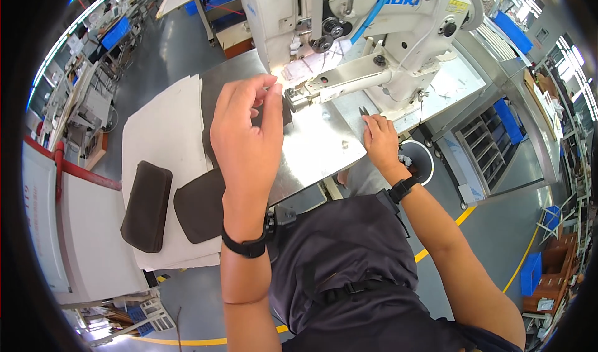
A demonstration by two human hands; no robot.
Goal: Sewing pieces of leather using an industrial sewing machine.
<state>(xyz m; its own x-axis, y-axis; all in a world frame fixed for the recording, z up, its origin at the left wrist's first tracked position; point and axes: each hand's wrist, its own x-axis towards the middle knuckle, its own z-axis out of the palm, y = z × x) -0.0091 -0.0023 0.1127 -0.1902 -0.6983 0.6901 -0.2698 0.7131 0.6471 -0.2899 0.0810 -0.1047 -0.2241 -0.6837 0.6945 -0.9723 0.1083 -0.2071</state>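
Observation:
My left hand (248, 134) is raised beside the needle end of the white sewing machine (398, 59). Its thumb and forefinger come together in a pinch; whatever lies between them is too small to make out. Lower down at the right, over the metal table's edge, my right hand (381, 141) is closed around small thread snips (364, 111), their dark tips pointing away from me. Behind my left hand, dark brown fabric (210, 112) lies partly hidden. A thick brown padded piece (147, 205) and a flatter brown panel (200, 205) rest further left.
Pale sheets (165, 128) cover the left side of the work surface. The shiny metal table top (321, 140) extends under the machine's arm. A round bin (418, 163) stands below my right hand. A metal-framed rack (486, 146) is on the right.

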